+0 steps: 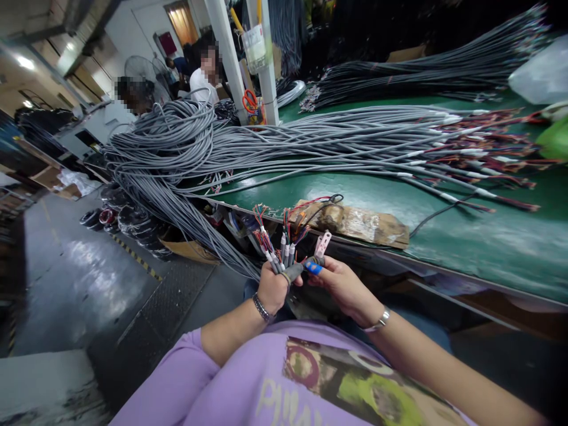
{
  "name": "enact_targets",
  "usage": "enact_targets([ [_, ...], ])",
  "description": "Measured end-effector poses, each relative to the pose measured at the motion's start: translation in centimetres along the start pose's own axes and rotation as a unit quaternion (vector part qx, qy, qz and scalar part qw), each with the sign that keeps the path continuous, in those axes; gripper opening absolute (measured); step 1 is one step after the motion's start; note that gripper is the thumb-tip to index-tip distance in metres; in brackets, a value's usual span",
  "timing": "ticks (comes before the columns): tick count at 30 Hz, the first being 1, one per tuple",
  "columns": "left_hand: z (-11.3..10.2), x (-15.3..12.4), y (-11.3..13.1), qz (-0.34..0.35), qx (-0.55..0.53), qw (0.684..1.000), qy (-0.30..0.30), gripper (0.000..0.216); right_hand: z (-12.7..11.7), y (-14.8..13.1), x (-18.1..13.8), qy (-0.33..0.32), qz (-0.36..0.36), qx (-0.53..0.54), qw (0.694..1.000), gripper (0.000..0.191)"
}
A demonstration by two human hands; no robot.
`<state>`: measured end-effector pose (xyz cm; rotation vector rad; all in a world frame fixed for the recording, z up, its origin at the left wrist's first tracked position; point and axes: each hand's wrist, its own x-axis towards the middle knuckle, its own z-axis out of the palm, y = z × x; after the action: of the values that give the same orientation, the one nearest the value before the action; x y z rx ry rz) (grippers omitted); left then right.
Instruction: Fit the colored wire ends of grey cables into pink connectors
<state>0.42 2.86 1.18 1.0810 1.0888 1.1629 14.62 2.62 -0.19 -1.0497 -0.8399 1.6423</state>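
Note:
My left hand is closed round a bunch of grey cables in front of my body. White bands wrap their upper ends, and thin coloured wires fan out above. A dark grey cover sits on my left thumb. My right hand is closed beside it, blue tape round the thumb and a grey cover on a finger. A small pale pink tool with a slotted end sticks up from the right fingers. The fingertips of both hands nearly meet; whether a single wire lies between them is too small to tell.
Long grey cables with stripped ends lie across the green table. A wooden block with a metal fixture sits at its front edge. Black cables lie behind, near a white post. Other people are at the back left.

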Motion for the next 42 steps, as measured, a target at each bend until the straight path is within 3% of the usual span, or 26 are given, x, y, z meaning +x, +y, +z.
enact_targets([
  [7,0.1,0.0,0.0,-0.025,0.007,1.000,0.000,0.034,-0.1,-0.5,-0.1,-0.024,0.011,0.034,0.999,0.034],
  [12,0.0,-0.2,-0.2,-0.040,0.026,0.998,-0.044,0.032,0.3,-0.8,0.0,-0.020,-0.002,-0.010,1.000,0.035],
  [16,-0.1,-0.2,-0.3,-0.052,0.039,0.996,-0.068,0.031,0.5,-0.7,0.0,-0.060,0.002,-0.016,0.998,0.038],
  [21,-0.2,-0.1,-0.2,-0.018,0.026,0.999,-0.033,0.034,0.0,-0.3,0.0,-0.003,-0.019,-0.038,0.999,0.038],
  [29,-0.1,-0.1,0.2,-0.017,0.010,1.000,-0.004,0.037,-0.2,0.0,0.0,-0.006,-0.001,0.049,0.999,0.031],
  [34,0.0,-0.1,0.8,-0.017,-0.002,1.000,-0.008,0.037,-1.3,-0.6,0.5,0.028,0.057,0.156,0.986,0.033],
  [38,0.5,-0.1,1.3,-0.009,0.001,1.000,-0.028,0.035,-1.7,-1.8,1.4,0.013,0.100,0.155,0.983,0.049],
  [42,1.2,0.1,1.7,-0.012,0.001,0.999,-0.040,0.036,-1.7,-2.3,2.4,0.006,0.080,0.137,0.987,0.041],
])
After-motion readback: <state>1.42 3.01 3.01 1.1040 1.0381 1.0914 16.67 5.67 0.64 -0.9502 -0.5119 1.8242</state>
